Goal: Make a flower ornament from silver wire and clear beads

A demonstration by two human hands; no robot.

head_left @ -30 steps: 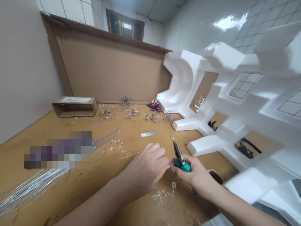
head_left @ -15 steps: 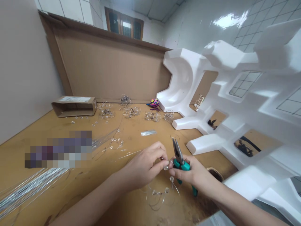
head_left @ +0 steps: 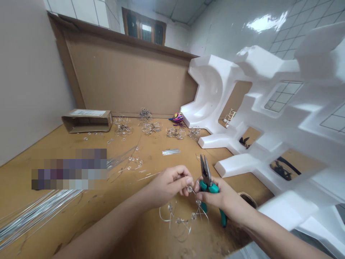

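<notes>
My left hand (head_left: 168, 185) is closed in a pinch on a thin wire strung with clear beads (head_left: 181, 216), which hangs in loops just above the wooden table (head_left: 88, 212). My right hand (head_left: 219, 196) grips green-handled pliers (head_left: 208, 187), jaws pointing up and shut, and its fingertips also pinch the beaded wire beside the left fingers. Both hands meet at the wire's top end.
Several finished wire-and-bead flowers (head_left: 151, 127) lie near the cardboard back panel, with a flat cardboard box (head_left: 87, 120) at the left. A bundle of straight wires (head_left: 35, 212) lies at front left. Large white foam packing (head_left: 269, 118) fills the right. A colourful small toy (head_left: 177, 118) sits beside it.
Both hands have lifted slightly and the beaded wire has opened out from a small cluster into hanging loops below them. The pliers stay upright in the right hand.
</notes>
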